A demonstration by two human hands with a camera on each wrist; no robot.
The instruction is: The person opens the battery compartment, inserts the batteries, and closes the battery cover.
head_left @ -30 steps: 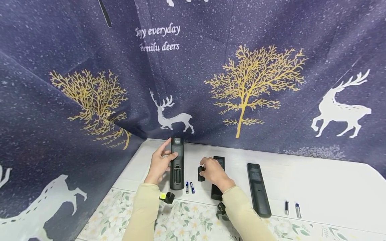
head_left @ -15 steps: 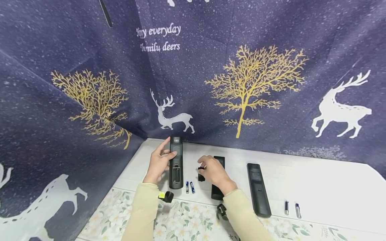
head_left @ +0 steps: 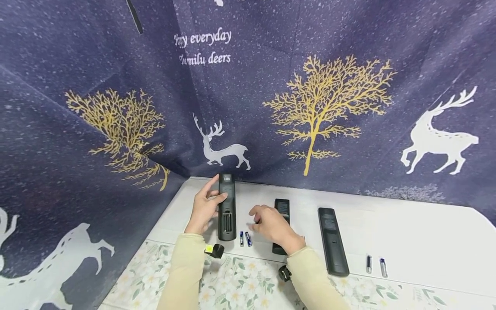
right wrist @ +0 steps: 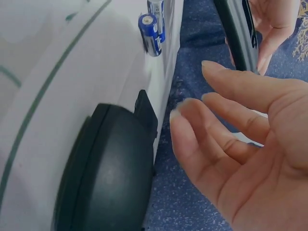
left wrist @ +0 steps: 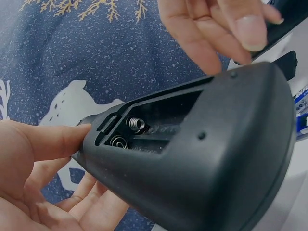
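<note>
My left hand (head_left: 204, 211) holds a black remote control (head_left: 227, 193), back side up, with thumb and fingers at its edges. Its battery compartment (left wrist: 159, 125) is uncovered, and metal springs show inside. My right hand (head_left: 271, 223) hovers to the right of it with fingers loosely bent and nothing between them. Close below that hand lies a black battery cover (right wrist: 146, 115), mostly hidden in the head view. Two blue-and-silver batteries (head_left: 248, 239) lie between the held remote and my right hand. A second remote control (head_left: 282, 207) lies partly under my right hand.
Farther right, a third black remote control (head_left: 333, 242) lies back side up. Two more batteries (head_left: 383, 267) lie beyond it, near the front. A floral cloth (head_left: 236, 284) covers the near side of the white table (head_left: 418, 232). A dark printed curtain (head_left: 248, 103) hangs behind.
My right hand has let go of the battery cover and its fingers have spread slightly. My left hand still holds the remote control in nearly the same place.
</note>
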